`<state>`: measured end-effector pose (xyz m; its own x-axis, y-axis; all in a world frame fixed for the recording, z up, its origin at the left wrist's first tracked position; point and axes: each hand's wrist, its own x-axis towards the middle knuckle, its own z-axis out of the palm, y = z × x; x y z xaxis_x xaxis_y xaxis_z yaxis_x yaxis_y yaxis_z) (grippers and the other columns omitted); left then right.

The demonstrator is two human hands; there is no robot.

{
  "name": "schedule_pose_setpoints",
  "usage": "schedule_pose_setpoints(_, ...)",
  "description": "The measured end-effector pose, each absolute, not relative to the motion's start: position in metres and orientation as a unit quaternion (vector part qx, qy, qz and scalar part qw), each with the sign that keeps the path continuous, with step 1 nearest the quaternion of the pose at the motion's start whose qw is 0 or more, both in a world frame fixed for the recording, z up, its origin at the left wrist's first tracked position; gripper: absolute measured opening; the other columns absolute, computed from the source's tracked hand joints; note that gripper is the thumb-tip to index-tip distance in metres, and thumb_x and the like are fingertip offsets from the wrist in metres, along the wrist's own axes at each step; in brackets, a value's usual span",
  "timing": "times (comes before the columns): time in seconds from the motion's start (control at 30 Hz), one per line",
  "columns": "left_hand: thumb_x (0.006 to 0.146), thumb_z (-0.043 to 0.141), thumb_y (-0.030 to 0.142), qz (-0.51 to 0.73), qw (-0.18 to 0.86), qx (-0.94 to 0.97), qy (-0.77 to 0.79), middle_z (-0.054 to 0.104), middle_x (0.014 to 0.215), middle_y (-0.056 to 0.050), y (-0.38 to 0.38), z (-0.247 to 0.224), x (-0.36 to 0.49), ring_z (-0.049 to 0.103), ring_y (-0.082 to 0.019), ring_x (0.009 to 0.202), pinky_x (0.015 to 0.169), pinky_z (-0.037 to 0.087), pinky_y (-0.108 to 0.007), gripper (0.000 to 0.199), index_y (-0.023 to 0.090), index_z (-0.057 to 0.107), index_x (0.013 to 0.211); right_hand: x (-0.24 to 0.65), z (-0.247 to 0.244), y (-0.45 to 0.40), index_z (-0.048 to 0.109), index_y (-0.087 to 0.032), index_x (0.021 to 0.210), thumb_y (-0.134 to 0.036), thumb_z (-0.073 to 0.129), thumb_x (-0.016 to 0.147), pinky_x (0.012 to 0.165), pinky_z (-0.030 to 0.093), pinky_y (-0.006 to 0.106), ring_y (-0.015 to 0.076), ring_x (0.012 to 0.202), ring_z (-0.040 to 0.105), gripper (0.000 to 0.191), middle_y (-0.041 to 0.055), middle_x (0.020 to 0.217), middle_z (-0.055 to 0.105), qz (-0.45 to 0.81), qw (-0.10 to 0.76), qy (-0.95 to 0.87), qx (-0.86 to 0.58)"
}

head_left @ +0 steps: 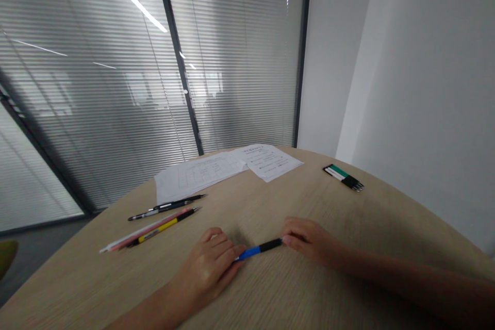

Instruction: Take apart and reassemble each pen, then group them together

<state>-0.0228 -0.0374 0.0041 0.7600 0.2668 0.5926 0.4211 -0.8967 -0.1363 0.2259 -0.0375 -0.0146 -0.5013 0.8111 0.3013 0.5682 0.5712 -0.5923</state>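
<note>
A blue pen [251, 252] with a black grip lies between my two hands, low over the table. My left hand [212, 263] is closed round its blue end, which the fingers partly hide. At the tip end, my right hand [307, 240] pinches with thumb and forefinger; the pen's tip is hidden there. Left of my left hand lie a yellow and black pen [166, 227], a pinkish pen [143, 234] beside it, and dark pens [166, 208] a little farther off.
Printed paper sheets [201, 175] lie at the table's far edge. To the right is a flat green, white and black pack [342, 176] with several thin tips sticking out. The round wooden table [270, 299] stands near a glass partition with blinds [240, 62] and a white wall [417, 87].
</note>
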Motion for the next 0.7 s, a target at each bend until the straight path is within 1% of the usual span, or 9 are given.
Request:
schedule_pose_setpoints(0.07, 0.083, 0.041, 0.014, -0.289, 0.121, -0.930, -0.191, 0.062, 0.065, -0.001, -0.0371, 0.0020, -0.0242, 0.054, -0.013, 0.060, 0.067, 0.039, -0.031, 0.017, 0.017, 0.055, 0.093, 0.2259, -0.0145, -0.0377, 0.048, -0.017, 0.066, -0.027, 0.039, 0.083, 0.059, 0.035, 0.023, 0.0106, 0.062, 0.045, 0.022, -0.0009, 0.066, 0.048, 0.214, 0.282, -0.840, -0.411)
schedule_pose_setpoints(0.1, 0.083, 0.042, 0.014, -0.288, 0.115, -0.931, -0.194, 0.062, 0.067, -0.002, -0.0369, 0.0012, -0.0248, 0.054, -0.014, 0.061, 0.068, 0.039, -0.031, 0.017, 0.017, 0.055, 0.093, 0.2256, -0.0146, -0.0380, 0.050, -0.018, 0.070, -0.026, 0.039, 0.083, 0.059, 0.036, 0.023, 0.0106, 0.062, 0.045, 0.019, -0.0008, 0.067, 0.049, 0.230, 0.286, -0.833, -0.415)
schedule_pose_setpoints(0.17, 0.083, 0.042, 0.015, -0.287, 0.104, -0.931, -0.200, 0.063, 0.069, -0.002, -0.0362, 0.0003, -0.0255, 0.055, -0.014, 0.062, 0.068, 0.039, -0.031, 0.017, 0.017, 0.054, 0.094, 0.2244, -0.0154, -0.0390, 0.050, -0.018, 0.086, -0.024, 0.044, 0.080, 0.057, 0.037, 0.022, 0.0099, 0.061, 0.046, 0.010, -0.0011, 0.069, 0.050, 0.277, 0.306, -0.806, -0.424)
schedule_pose_setpoints(0.23, 0.083, 0.041, 0.016, -0.286, 0.098, -0.930, -0.207, 0.064, 0.070, -0.002, -0.0356, 0.0001, -0.0256, 0.055, -0.014, 0.063, 0.068, 0.039, -0.032, 0.017, 0.017, 0.055, 0.094, 0.2229, -0.0166, -0.0398, 0.046, -0.019, 0.097, -0.020, 0.050, 0.075, 0.054, 0.037, 0.020, 0.0086, 0.057, 0.045, 0.023, -0.0017, 0.071, 0.051, 0.324, 0.327, -0.779, -0.426)
schedule_pose_setpoints(0.27, 0.083, 0.041, 0.017, -0.287, 0.096, -0.930, -0.210, 0.063, 0.070, -0.002, -0.0354, 0.0002, -0.0255, 0.055, -0.014, 0.062, 0.068, 0.039, -0.032, 0.017, 0.017, 0.055, 0.093, 0.2223, -0.0172, -0.0400, 0.044, -0.019, 0.098, -0.019, 0.051, 0.073, 0.052, 0.037, 0.019, 0.0081, 0.056, 0.044, 0.026, -0.0022, 0.070, 0.050, 0.337, 0.332, -0.771, -0.426)
schedule_pose_setpoints(0.33, 0.083, 0.041, 0.017, -0.287, 0.095, -0.929, -0.212, 0.063, 0.069, -0.003, -0.0354, 0.0006, -0.0251, 0.054, -0.014, 0.061, 0.068, 0.039, -0.032, 0.017, 0.018, 0.056, 0.093, 0.2215, -0.0177, -0.0401, 0.046, -0.019, 0.092, -0.018, 0.052, 0.072, 0.049, 0.035, 0.018, 0.0075, 0.053, 0.042, 0.021, -0.0037, 0.065, 0.047, 0.343, 0.330, -0.765, -0.434)
schedule_pose_setpoints(0.43, 0.082, 0.041, 0.015, -0.286, 0.099, -0.930, -0.208, 0.063, 0.068, -0.002, -0.0357, 0.0015, -0.0243, 0.054, -0.013, 0.061, 0.068, 0.040, -0.031, 0.019, 0.018, 0.056, 0.093, 0.2220, -0.0166, -0.0400, 0.049, -0.019, 0.081, -0.018, 0.053, 0.072, 0.048, 0.032, 0.018, 0.0074, 0.051, 0.041, 0.010, -0.0054, 0.058, 0.044, 0.319, 0.310, -0.770, -0.457)
schedule_pose_setpoints(0.57, 0.082, 0.040, 0.014, -0.296, 0.119, -0.928, -0.191, 0.062, 0.065, -0.002, -0.0364, 0.0037, -0.0231, 0.054, -0.013, 0.059, 0.066, 0.040, -0.031, 0.018, 0.017, 0.055, 0.091, 0.2243, -0.0144, -0.0400, 0.051, -0.019, 0.077, -0.023, 0.051, 0.075, 0.050, 0.032, 0.019, 0.0079, 0.053, 0.042, 0.004, -0.0044, 0.059, 0.047, 0.276, 0.293, -0.793, -0.458)
schedule_pose_setpoints(0.7, 0.082, 0.041, 0.013, -0.295, 0.130, -0.930, -0.179, 0.062, 0.063, -0.001, -0.0372, 0.0060, -0.0224, 0.055, -0.013, 0.058, 0.066, 0.040, -0.031, 0.017, 0.017, 0.055, 0.091, 0.2254, -0.0141, -0.0389, 0.048, -0.018, 0.067, -0.025, 0.043, 0.080, 0.055, 0.034, 0.021, 0.0096, 0.059, 0.044, 0.016, -0.0020, 0.064, 0.049, 0.214, 0.282, -0.835, -0.422)
